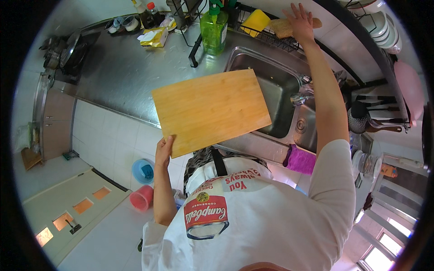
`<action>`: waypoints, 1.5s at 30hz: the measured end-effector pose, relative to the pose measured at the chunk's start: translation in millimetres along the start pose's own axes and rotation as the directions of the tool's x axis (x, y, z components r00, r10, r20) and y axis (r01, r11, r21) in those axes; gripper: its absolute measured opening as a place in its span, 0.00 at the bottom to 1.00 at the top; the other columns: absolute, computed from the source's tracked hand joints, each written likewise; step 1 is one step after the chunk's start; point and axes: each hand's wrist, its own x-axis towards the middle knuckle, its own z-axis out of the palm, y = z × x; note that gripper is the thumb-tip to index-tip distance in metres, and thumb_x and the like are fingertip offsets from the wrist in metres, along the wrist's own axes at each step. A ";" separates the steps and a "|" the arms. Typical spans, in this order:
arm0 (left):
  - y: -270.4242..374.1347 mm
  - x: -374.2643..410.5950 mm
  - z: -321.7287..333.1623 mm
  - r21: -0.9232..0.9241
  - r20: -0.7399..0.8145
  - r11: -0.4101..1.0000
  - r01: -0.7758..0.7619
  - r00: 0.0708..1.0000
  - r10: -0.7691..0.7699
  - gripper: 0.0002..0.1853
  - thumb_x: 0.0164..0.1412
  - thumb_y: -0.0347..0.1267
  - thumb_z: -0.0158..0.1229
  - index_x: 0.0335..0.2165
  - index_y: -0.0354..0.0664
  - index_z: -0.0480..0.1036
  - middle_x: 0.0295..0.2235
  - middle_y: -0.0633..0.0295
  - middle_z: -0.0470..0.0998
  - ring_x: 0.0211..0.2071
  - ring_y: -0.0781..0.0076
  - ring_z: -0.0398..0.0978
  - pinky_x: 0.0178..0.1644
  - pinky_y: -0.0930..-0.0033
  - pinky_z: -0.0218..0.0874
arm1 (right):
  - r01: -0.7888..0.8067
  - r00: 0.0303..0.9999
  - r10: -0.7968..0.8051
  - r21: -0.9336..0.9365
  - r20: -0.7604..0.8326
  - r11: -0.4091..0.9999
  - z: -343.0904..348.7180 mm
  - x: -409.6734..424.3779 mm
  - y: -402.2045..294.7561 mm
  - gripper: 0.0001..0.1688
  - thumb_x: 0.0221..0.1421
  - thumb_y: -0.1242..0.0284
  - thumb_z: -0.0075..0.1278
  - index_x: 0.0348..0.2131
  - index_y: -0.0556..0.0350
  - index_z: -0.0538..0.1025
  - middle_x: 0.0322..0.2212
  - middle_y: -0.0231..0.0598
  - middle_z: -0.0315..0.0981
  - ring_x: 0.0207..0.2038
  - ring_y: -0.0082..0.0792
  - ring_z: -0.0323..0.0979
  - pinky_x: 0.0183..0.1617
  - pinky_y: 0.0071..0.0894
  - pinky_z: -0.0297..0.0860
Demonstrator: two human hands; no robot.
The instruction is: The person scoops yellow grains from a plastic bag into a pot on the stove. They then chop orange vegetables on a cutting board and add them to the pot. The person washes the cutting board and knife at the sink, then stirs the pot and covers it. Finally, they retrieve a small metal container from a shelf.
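Note:
My left hand [164, 149] grips the near left corner of a wooden cutting board [212, 111], thumb on its upper face. The board is held out before me, partly over the steel counter and partly over the left edge of the sink basin [276, 91]. My right arm stretches far forward to the wire rack behind the sink. There my right hand [301, 25] is spread over a tan loofah sponge [283, 28]; whether it touches it I cannot tell. A yellow sponge [256, 22] sits in the wire rack [288, 44] just left of the loofah.
A green soap pump bottle [213, 32] stands behind the board. The faucet [301, 99] is right of the basin, near my right arm. A purple cloth [300, 160] hangs over the counter's front edge. Ladles and spatulas [359, 113] hang at right. A tissue pack [154, 37] lies farther left.

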 end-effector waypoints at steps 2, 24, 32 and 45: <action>2.2 1.2 3.6 0.020 0.033 1.000 0.002 0.999 -0.002 0.21 0.60 0.40 0.53 0.43 0.32 0.70 0.38 0.61 0.76 0.37 0.77 0.72 0.43 0.75 0.62 | 0.034 0.992 -0.016 0.141 -0.123 0.989 19.1 -18.1 10.1 0.29 0.44 0.75 0.45 0.49 0.45 0.70 0.59 0.52 0.48 0.63 0.56 0.41 0.65 0.57 0.40; 45.2 20.6 35.8 -0.017 0.169 0.999 -0.029 0.985 0.032 0.19 0.58 0.37 0.57 0.42 0.31 0.71 0.38 0.61 0.76 0.37 0.78 0.72 0.41 0.76 0.62 | -0.762 0.109 -0.064 0.042 0.992 -0.647 -91.1 -353.4 -222.1 0.15 0.58 0.70 0.46 0.44 0.56 0.67 0.38 0.38 0.71 0.39 0.28 0.70 0.41 0.29 0.68; 89.2 15.1 75.6 0.064 0.209 0.991 -0.117 0.973 0.101 0.18 0.58 0.35 0.56 0.42 0.32 0.71 0.38 0.60 0.76 0.38 0.77 0.71 0.42 0.75 0.62 | -0.214 0.334 -0.292 -0.229 0.896 -0.950 -74.6 -353.8 -219.4 0.21 0.58 0.58 0.46 0.41 0.56 0.67 0.36 0.39 0.70 0.41 0.36 0.68 0.45 0.34 0.67; 184.8 -37.4 37.5 0.282 0.190 0.893 -0.350 0.933 0.305 0.20 0.56 0.39 0.57 0.40 0.32 0.71 0.34 0.62 0.75 0.34 0.79 0.69 0.38 0.76 0.61 | -0.379 0.476 -0.421 -0.252 0.772 -0.891 -128.5 -310.2 -219.9 0.17 0.57 0.55 0.47 0.40 0.44 0.68 0.33 0.34 0.71 0.33 0.28 0.68 0.38 0.29 0.67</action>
